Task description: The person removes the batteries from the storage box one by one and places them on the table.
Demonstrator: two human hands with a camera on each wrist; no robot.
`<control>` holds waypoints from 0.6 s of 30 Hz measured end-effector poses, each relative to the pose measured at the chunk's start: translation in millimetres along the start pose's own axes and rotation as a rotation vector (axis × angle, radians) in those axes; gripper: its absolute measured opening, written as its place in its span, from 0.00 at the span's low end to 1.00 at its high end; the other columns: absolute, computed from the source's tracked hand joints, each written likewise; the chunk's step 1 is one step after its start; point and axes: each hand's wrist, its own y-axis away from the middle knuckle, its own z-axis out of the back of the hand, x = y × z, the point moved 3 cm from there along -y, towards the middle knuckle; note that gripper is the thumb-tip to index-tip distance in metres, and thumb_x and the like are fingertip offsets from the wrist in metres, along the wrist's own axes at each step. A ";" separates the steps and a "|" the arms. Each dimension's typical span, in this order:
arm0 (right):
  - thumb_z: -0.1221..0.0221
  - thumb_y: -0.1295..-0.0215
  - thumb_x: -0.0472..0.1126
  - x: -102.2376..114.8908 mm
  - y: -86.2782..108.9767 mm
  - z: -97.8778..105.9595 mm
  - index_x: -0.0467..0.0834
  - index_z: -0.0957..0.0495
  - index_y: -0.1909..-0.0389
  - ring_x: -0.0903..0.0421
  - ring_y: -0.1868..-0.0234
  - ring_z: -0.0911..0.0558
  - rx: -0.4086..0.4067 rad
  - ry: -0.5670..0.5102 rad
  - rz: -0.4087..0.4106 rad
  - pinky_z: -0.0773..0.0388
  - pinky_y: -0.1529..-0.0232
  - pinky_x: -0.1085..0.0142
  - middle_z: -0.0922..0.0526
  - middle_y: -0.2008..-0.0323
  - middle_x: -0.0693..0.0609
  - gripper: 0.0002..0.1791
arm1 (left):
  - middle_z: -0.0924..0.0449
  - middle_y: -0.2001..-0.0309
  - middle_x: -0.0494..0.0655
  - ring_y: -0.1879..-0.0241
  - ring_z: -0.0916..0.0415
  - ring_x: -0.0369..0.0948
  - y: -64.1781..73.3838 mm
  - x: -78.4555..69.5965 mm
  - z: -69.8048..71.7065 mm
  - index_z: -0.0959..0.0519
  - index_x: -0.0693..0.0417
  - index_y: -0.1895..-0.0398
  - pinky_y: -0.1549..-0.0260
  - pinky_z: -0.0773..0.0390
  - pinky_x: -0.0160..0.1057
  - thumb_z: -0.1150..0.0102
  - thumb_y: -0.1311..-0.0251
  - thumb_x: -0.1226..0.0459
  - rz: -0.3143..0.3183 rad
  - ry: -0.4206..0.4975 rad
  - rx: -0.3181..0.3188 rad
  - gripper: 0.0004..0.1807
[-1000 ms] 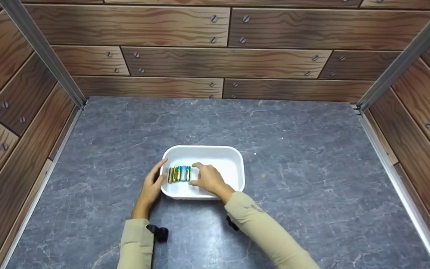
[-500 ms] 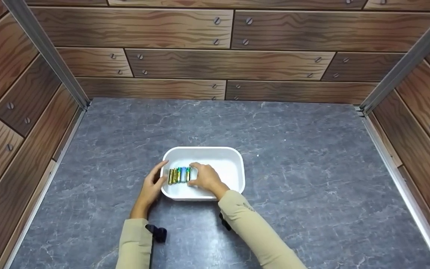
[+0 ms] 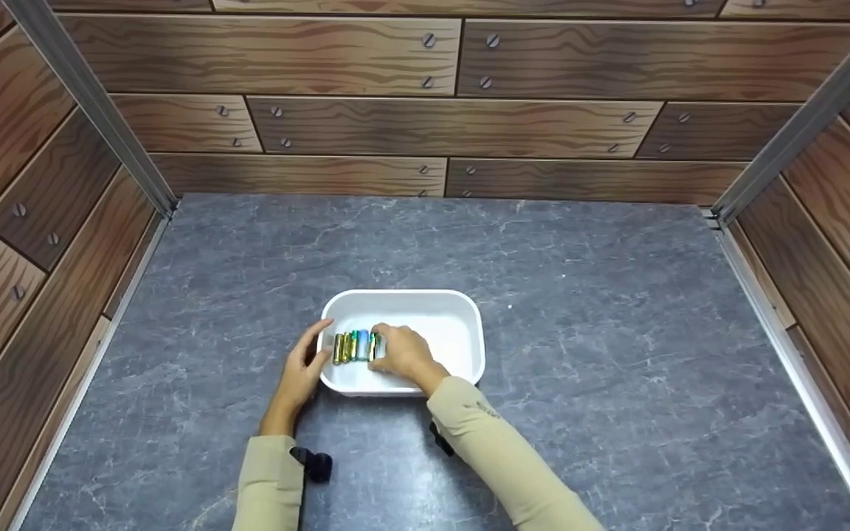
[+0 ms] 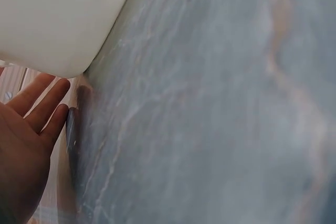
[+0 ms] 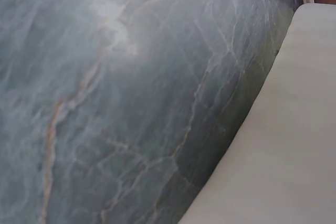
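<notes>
A white tray (image 3: 446, 324) holds a row of several batteries standing side by side in its left half: gold ones (image 3: 341, 348) at the left, then a green-and-gold one and a blue one (image 3: 363, 345). At the row's right end, my right hand (image 3: 406, 354) pinches a green-and-gold battery (image 3: 373, 345) by its two ends, between thumb and finger. My left hand (image 3: 299, 376) rests at the tray's left side, fingers spread and thumb near the rim. The left wrist view shows its extended fingers (image 4: 50, 100) by the tray's outer wall. The right hand is outside the right wrist view.
The tray stands on a dark grey marbled tabletop (image 3: 617, 332). Wood-patterned panels (image 3: 440, 125) enclose the back and both sides, with metal posts at the corners. A small white speck (image 3: 510, 306) lies right of the tray.
My right hand has moved slightly left, and its fingertips have closed onto the rightmost battery. A small gap now shows between it and the blue one. My left hand has stayed at the tray's side.
</notes>
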 end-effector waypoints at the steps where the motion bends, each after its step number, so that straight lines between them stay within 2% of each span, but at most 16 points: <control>1: 0.27 0.51 0.48 0.2 0.5 0.6 0.45 0.24 0.44 0.45 0.52 0.17 0.004 0.012 0.002 0.21 0.50 0.53 0.14 0.53 0.44 0.32 | 0.33 0.32 0.62 0.35 0.33 0.52 0.1 -0.6 -0.1 0.33 0.61 0.33 0.43 0.32 0.23 0.48 0.33 0.69 0.004 0.004 0.000 0.25; 7: 0.27 0.52 0.51 0.7 3.3 5.4 0.47 0.23 0.45 0.46 0.53 0.16 0.000 0.049 0.004 0.20 0.52 0.55 0.14 0.55 0.46 0.32 | 0.32 0.32 0.60 0.34 0.33 0.53 0.6 -1.0 2.0 0.33 0.58 0.33 0.44 0.33 0.22 0.45 0.35 0.69 0.038 0.033 0.001 0.26; 12: 0.27 0.52 0.52 -1.8 6.5 13.2 0.48 0.22 0.45 0.46 0.55 0.16 -0.029 0.026 0.018 0.20 0.55 0.54 0.13 0.58 0.45 0.32 | 0.28 0.37 0.65 0.41 0.27 0.51 -1.7 -0.4 3.4 0.33 0.59 0.32 0.49 0.28 0.25 0.44 0.36 0.69 0.049 0.047 0.016 0.28; 15: 0.27 0.52 0.53 -3.8 8.6 18.7 0.48 0.22 0.44 0.48 0.59 0.16 -0.041 0.016 0.034 0.20 0.58 0.54 0.13 0.61 0.46 0.32 | 0.27 0.38 0.66 0.42 0.26 0.51 -3.0 -0.3 4.3 0.34 0.59 0.32 0.50 0.27 0.26 0.43 0.37 0.70 0.062 0.047 0.028 0.28; 18: 0.28 0.52 0.53 -5.5 11.8 25.2 0.48 0.22 0.44 0.53 0.67 0.19 -0.052 0.005 0.053 0.22 0.65 0.59 0.14 0.66 0.47 0.32 | 0.28 0.38 0.67 0.40 0.28 0.54 -4.6 0.3 4.5 0.34 0.61 0.33 0.49 0.27 0.25 0.43 0.38 0.71 0.067 0.077 0.041 0.29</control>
